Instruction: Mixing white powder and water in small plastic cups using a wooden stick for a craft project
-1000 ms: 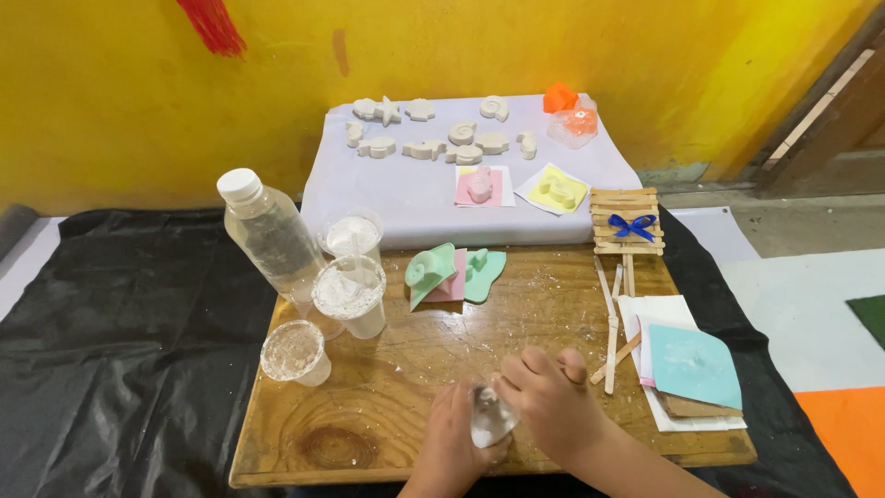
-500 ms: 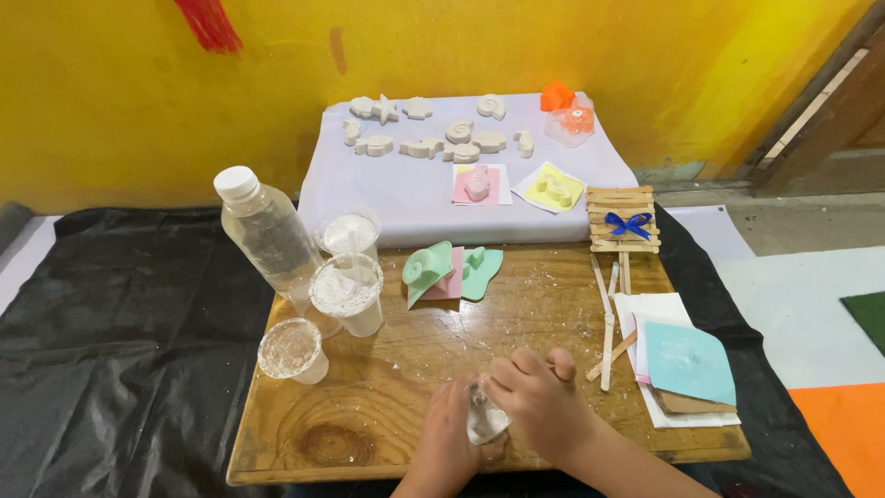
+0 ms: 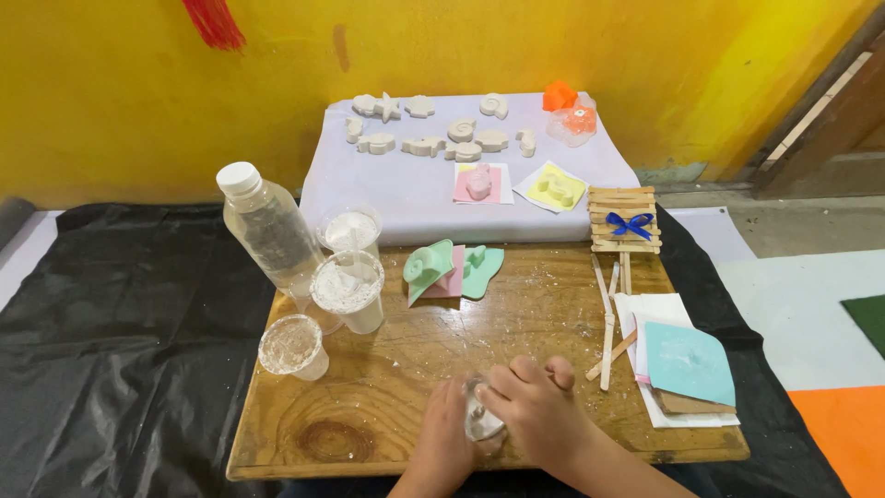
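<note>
Both hands at 6 o'clock on the board (image 3: 387, 406): left hand (image 3: 445, 441) and right hand (image 3: 532, 413) cupped tight round a small whitish lump (image 3: 479, 422), mostly hidden, pale and glossy. At 9, empty-ish dusty cup (image 3: 291, 347). Farther, 10–11: cup w/ white powder (image 3: 348, 291), 2nd powder cup (image 3: 351, 231), clear bottle (image 3: 265, 226) w/ white cap, tilted.

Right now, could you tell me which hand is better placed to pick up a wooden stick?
Probably the right hand: it lies nearer the wooden sticks. The left hand sits farther away, and both press on the small white piece.
</note>
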